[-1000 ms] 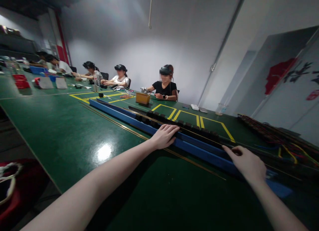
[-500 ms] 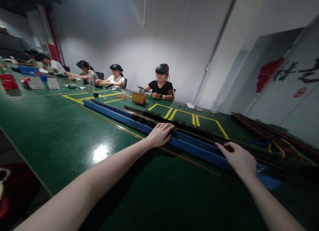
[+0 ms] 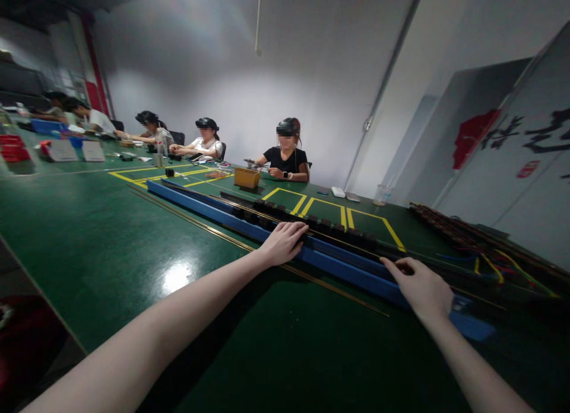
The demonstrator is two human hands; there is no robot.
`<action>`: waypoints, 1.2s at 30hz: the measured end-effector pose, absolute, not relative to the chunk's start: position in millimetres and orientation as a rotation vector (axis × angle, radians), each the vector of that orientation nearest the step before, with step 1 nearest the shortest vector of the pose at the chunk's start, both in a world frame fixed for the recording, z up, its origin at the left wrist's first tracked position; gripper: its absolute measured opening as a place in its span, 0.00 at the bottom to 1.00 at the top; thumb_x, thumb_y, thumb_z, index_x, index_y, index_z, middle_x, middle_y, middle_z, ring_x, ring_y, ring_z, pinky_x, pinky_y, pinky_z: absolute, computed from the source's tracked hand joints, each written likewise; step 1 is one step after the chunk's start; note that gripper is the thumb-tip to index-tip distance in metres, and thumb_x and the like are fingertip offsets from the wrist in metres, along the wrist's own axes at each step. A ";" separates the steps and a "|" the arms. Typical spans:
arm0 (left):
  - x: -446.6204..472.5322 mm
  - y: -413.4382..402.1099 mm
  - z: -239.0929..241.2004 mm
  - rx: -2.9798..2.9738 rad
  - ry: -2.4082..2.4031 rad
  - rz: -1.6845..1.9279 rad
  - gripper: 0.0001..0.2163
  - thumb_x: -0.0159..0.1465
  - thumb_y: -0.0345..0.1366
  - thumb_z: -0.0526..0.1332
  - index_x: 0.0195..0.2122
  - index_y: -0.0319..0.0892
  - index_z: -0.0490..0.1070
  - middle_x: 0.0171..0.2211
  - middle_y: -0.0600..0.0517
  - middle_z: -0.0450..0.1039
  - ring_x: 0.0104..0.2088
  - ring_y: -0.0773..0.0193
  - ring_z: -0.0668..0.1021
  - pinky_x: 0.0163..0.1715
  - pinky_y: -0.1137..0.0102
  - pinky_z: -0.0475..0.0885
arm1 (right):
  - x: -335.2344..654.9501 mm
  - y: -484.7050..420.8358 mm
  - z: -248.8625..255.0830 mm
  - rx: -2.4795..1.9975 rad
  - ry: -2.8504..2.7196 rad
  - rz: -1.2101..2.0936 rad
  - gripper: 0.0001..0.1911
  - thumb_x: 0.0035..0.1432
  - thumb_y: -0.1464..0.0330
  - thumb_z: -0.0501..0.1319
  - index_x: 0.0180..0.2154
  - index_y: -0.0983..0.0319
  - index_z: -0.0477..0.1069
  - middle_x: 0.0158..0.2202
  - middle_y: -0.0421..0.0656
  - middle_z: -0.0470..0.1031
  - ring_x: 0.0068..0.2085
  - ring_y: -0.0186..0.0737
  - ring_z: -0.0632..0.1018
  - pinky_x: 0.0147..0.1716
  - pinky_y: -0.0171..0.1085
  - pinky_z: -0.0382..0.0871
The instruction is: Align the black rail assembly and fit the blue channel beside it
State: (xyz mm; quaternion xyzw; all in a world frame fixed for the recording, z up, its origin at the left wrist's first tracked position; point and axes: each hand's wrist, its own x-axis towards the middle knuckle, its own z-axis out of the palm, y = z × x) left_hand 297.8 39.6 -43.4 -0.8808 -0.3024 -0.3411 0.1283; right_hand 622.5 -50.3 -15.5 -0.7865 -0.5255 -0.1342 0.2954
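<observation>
The blue rail (image 3: 342, 269) runs across the green table (image 3: 89, 235) from ten o'clock to four o'clock, black blocks (image 3: 338, 229) lined along its far edge. No writing on it is readable; dark brush characters on the wall panel (image 3: 512, 158) at two o'clock are cut off. Since a second ago little has changed. My left hand (image 3: 285, 242) lies flat, fingers loose, on the rail. My right hand (image 3: 421, 288) rests curled on it, pinching something too small to identify.
</observation>
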 end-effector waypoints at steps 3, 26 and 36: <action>298.4 39.2 -42.5 -2.560 -0.895 -0.991 0.21 0.69 0.36 0.50 0.62 0.37 0.58 0.60 0.43 0.63 0.57 0.55 0.67 0.57 0.60 0.61 | 617.0 -52.6 -18.6 -2.051 -1.380 -0.395 0.25 0.52 0.43 0.56 0.30 0.57 0.74 0.34 0.44 0.76 0.32 0.46 0.72 0.26 0.38 0.57; 295.2 40.3 -42.5 -2.574 -0.918 -1.074 0.19 0.68 0.34 0.51 0.60 0.44 0.63 0.59 0.48 0.66 0.55 0.59 0.69 0.57 0.59 0.57 | 619.9 -50.9 -35.3 -1.784 -1.364 -0.666 0.25 0.59 0.46 0.52 0.32 0.60 0.71 0.37 0.45 0.74 0.36 0.44 0.73 0.29 0.37 0.58; 296.8 38.0 -46.5 -2.566 -0.941 -1.030 0.21 0.68 0.33 0.48 0.63 0.44 0.59 0.60 0.46 0.64 0.57 0.58 0.67 0.57 0.58 0.56 | 612.5 -54.0 -32.5 -1.819 -1.317 -0.659 0.27 0.59 0.45 0.50 0.31 0.60 0.73 0.37 0.45 0.75 0.34 0.45 0.73 0.31 0.39 0.57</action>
